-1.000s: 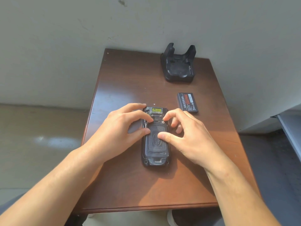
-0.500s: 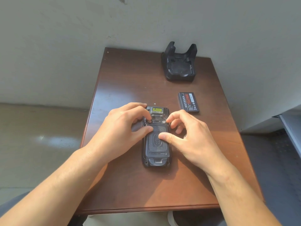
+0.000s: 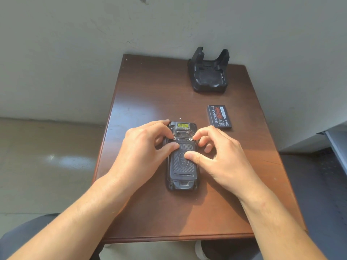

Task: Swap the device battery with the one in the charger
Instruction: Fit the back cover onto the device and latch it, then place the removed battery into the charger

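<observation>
A black handheld device point(image 3: 182, 173) lies face down in the middle of the brown table point(image 3: 150, 91), its textured back cover on. My left hand point(image 3: 142, 152) rests on its left side, index fingertip on the left latch and thumb on the cover. My right hand point(image 3: 217, 156) rests on its right side, index fingertip on the right latch and thumb on the middle of the cover. A loose black battery point(image 3: 219, 116) with a red label lies to the right beyond the device. The black charger cradle point(image 3: 209, 76) stands at the back right with an empty bay.
The table stands against a grey wall. A grey ledge point(image 3: 336, 145) lies at the right, beyond the table's edge. Floor shows to the left, and my lap sits under the near edge.
Both hands stay on the device with only slight finger shifts at the two latches. The device, battery and cradle have not moved on the table.
</observation>
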Demonstrator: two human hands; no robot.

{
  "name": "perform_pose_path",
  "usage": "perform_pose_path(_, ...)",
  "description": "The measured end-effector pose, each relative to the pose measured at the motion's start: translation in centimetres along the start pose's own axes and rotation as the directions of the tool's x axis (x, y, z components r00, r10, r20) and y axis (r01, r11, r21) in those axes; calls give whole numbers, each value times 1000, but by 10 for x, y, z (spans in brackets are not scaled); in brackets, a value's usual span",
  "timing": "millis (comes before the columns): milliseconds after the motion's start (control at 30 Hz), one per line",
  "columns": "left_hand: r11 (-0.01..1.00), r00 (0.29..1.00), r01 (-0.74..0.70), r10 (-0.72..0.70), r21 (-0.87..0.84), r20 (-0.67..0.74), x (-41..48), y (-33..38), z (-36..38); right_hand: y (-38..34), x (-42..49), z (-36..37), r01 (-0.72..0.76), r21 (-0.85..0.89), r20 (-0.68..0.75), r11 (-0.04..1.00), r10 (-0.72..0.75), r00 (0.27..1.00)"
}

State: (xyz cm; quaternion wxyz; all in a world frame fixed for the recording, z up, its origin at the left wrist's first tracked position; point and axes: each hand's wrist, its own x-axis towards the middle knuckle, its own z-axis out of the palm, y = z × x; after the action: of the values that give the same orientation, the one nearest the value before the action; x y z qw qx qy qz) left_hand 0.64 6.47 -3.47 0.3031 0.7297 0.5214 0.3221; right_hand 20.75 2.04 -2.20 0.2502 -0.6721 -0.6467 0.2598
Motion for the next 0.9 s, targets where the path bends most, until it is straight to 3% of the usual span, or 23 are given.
perform_pose_path(333, 999, 999, 33, -33, -14, -33, -5, 5, 2, 1, 0, 1, -3, -7, -15, 1000, 3, 1000)
perform_pose_path(433, 994, 996, 85, -86, -74, -22, -5, 7, 1, 11, 16, -5, -26, -8, -279, 1000, 22, 960)
perform_pose_path(500, 989, 993, 115, -117, -91, -17, -5, 8, 1, 16, 36, -14, -160, -144, -389, 977, 93, 916)
perform_pose_path(567, 987, 992, 125, -127, -98, -12, -6, 8, 2, 18, 53, -19, -339, -290, -362, 895, 225, 905)
perform_pose_path(633, 988, 992, 129, -130, -87, -5, -6, 9, 2, 18, 64, -18, -390, -357, -329, 849, 277, 903)
perform_pose_path(900, 990, 992, 124, -123, -65, 16, -4, 7, 3, 20, 78, -20, -303, -309, -286, 901, 216, 934)
